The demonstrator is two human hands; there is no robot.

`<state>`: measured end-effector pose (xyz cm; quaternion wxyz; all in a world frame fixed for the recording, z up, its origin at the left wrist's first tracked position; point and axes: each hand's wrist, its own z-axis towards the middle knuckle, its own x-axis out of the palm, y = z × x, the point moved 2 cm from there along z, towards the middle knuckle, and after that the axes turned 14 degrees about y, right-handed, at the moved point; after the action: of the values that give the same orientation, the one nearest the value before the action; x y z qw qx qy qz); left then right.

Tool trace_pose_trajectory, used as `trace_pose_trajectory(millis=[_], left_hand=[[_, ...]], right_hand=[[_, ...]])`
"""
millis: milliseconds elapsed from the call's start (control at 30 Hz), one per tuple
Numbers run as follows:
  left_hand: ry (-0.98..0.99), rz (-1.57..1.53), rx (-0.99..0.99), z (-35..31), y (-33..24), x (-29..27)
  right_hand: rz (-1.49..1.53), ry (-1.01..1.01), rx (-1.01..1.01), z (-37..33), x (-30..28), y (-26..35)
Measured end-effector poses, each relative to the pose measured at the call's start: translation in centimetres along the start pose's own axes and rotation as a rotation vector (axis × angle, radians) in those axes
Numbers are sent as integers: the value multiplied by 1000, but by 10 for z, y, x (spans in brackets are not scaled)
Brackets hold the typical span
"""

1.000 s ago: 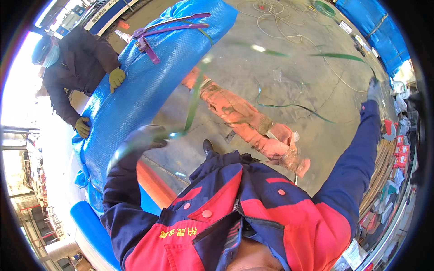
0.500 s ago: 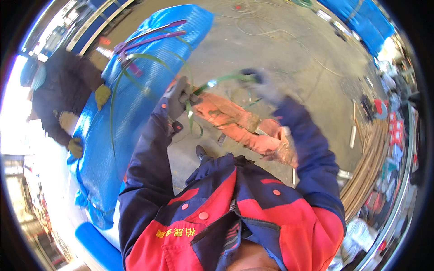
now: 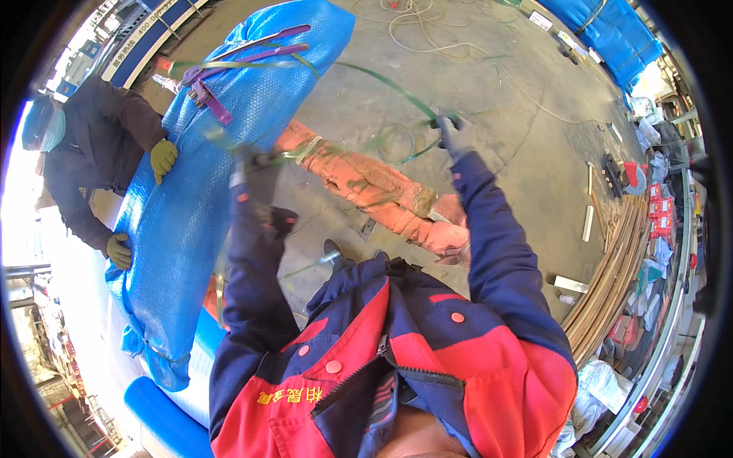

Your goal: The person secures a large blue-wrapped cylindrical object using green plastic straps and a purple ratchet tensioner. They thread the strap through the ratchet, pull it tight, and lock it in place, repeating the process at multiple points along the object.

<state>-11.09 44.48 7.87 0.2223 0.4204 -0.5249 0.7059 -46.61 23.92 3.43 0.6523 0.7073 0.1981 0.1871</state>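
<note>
My right hand (image 3: 456,141), in a grey and dark glove, is closed on a green packing strap (image 3: 401,93). One length of the strap arcs up and left to the far end of a long blue-wrapped bundle (image 3: 198,191); another loops below the hand. My left hand (image 3: 258,172), gloved and blurred by motion, is beside the bundle's right edge, seemingly gripping strap that shows on both sides of it. A purple sling (image 3: 206,95) is knotted round the bundle's far part. Between and below my hands, an orange-wrapped bundle (image 3: 359,183) lies lower down.
At the left, a co-worker (image 3: 99,145) rests two yellow-green gloved hands on the blue bundle. A blue roll (image 3: 164,416) is at lower left. Long brown strips (image 3: 611,282) lie along the right, near red boxes (image 3: 660,214). A pale hose (image 3: 435,46) coils on the far floor.
My left hand has moved left and slightly down, toward the blue bundle. My right hand has steadied a little to the right, and the strap between it and the bundle stretches out longer.
</note>
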Motion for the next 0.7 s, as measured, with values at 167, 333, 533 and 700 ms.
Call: trace_pose_trajectory(millis=[167,333,533,700], left_hand=[[-223,55,111,-14,-110,-85],[-250,553,-151,-52,-261,-109],[-417,1369,-724,-135,-313,-131],[-14,1946,-971,-130,-249,-134]], right_hand=[[-584,356,-113,-22,-22,-37],[-874,177,196,-3,-175,-34],[-602,-513,-99,-8,-392,58],[-1215,-332,-225,-18,-277,160]])
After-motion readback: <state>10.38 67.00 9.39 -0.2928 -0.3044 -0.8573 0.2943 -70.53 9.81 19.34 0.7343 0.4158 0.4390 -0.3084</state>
